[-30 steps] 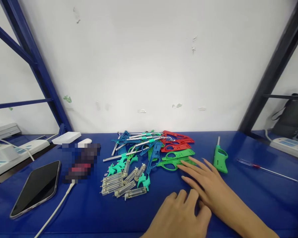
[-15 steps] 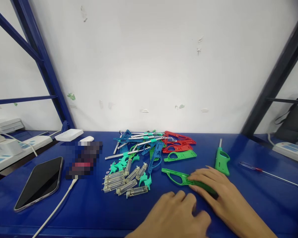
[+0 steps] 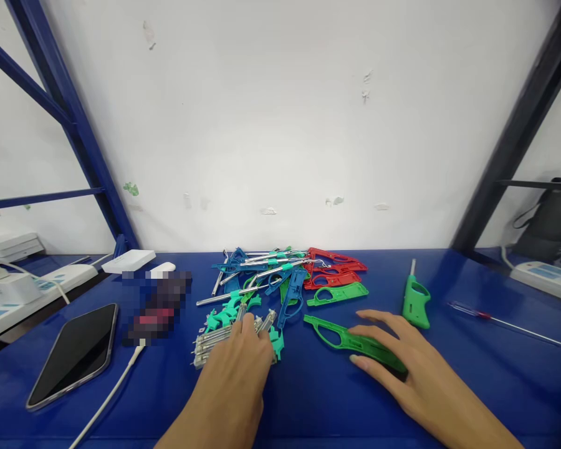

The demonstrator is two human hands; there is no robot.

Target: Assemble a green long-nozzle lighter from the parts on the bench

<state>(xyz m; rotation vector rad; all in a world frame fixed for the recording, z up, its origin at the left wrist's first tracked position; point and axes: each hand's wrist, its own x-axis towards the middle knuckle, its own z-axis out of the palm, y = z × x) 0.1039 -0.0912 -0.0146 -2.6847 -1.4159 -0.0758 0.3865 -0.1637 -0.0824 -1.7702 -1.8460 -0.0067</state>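
My left hand (image 3: 238, 362) reaches down over several clear lighter fuel tanks (image 3: 211, 340); its fingertips are hidden among them, so a grip cannot be made out. Turquoise triggers (image 3: 277, 343) lie beside these tanks. My right hand (image 3: 402, 352) is open, thumb and fingers spread around a green lighter shell half (image 3: 330, 333) that lies hollow side up on the blue table. Right of that hand stands out an assembled green lighter (image 3: 416, 305), lying flat.
Behind is a pile of metal lighter tubes (image 3: 224, 297), blue shell halves (image 3: 293, 293), red shell halves (image 3: 336, 280) and another green half (image 3: 339, 294). A thin screwdriver (image 3: 505, 322) lies right. At left are a smartphone (image 3: 75, 352), a white cable (image 3: 110, 399) and a power strip (image 3: 68, 274).
My left hand has moved left and forward, from the table's front onto the fuel tanks. The fingers of my right hand have spread wider over the green shell half. The view has shifted slightly.
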